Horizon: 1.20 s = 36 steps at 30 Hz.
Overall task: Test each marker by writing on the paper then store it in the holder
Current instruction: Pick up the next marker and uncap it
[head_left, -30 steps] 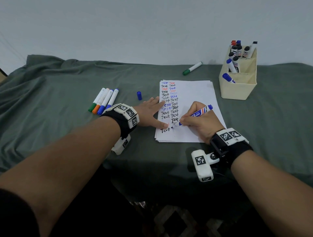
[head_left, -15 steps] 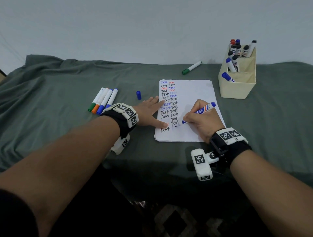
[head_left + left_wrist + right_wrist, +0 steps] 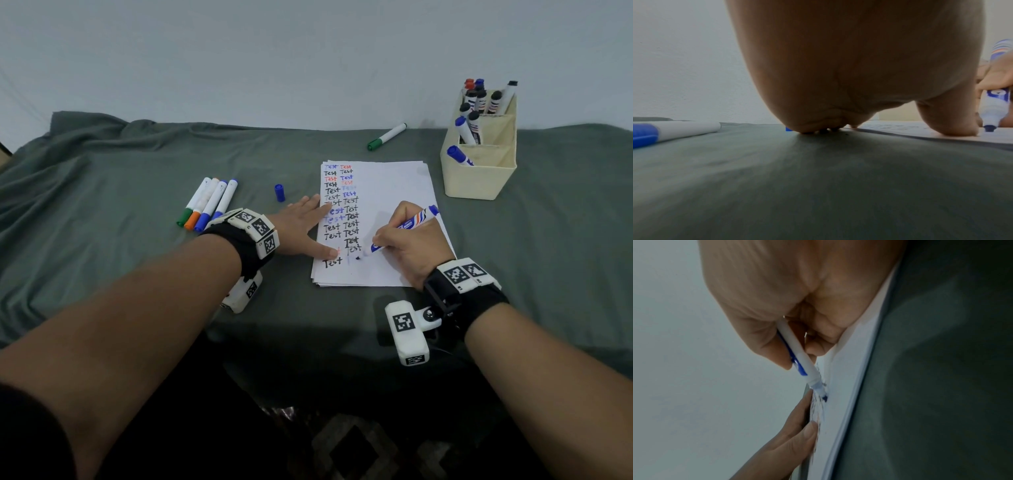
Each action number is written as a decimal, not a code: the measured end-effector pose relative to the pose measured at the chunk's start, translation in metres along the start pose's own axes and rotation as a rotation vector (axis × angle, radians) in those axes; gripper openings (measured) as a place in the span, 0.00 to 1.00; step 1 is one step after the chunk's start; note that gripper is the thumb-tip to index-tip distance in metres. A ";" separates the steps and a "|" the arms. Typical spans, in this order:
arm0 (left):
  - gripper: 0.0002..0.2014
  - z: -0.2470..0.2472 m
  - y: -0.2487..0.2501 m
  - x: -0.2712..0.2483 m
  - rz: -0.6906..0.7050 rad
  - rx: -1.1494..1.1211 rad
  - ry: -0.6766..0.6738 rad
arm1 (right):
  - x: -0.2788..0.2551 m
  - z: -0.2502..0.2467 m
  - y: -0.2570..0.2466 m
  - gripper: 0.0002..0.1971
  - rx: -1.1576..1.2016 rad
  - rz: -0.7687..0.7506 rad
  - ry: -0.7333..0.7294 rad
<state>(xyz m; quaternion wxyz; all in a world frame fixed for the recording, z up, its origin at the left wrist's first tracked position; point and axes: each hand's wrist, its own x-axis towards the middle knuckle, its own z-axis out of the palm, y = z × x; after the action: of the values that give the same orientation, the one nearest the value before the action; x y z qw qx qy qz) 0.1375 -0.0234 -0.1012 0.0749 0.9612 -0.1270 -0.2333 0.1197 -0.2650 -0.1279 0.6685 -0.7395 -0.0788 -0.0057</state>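
Right hand [image 3: 407, 245] gripping blue marker [image 3: 409, 228], tip down on paper [image 3: 394, 192] beside the lowest "Test" lines. Left hand [image 3: 305, 228] flat, fingers straight, pressing paper's 9 o'clock edge, thumb [image 3: 325, 253] on the sheet. Loose blue cap [image 3: 280, 192] at 9 o'clock of paper. Four capped markers [image 3: 209, 205] farther toward 9. Green marker [image 3: 387, 137] at 12. Holder [image 3: 479, 181] with stored markers at 2, on green-covered tabletop [image 3: 137, 274].

blue cap [image 3: 788, 129]: mostly hidden behind left hand [image 3: 849, 65] | newest writing by marker tip: blurred
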 end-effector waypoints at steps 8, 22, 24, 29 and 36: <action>0.57 0.001 -0.001 0.002 0.000 0.003 0.001 | 0.006 -0.003 0.008 0.13 0.014 0.015 0.045; 0.58 0.002 -0.006 0.006 0.004 0.002 0.010 | 0.007 -0.002 0.012 0.12 0.007 0.031 0.039; 0.56 0.002 -0.006 0.005 -0.003 0.009 0.041 | 0.009 -0.003 0.014 0.12 0.039 0.054 0.077; 0.35 -0.004 -0.009 0.001 0.006 0.248 0.519 | 0.007 0.000 0.010 0.13 0.320 0.064 0.019; 0.26 -0.003 -0.022 0.005 -0.379 0.169 0.464 | 0.006 0.003 0.007 0.09 0.430 0.087 -0.013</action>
<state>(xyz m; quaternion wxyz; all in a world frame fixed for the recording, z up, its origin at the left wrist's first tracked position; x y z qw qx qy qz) 0.1476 -0.0036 -0.1057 -0.0230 0.9982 0.0558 -0.0062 0.1265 -0.2622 -0.1339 0.8100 -0.5825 -0.0506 0.0448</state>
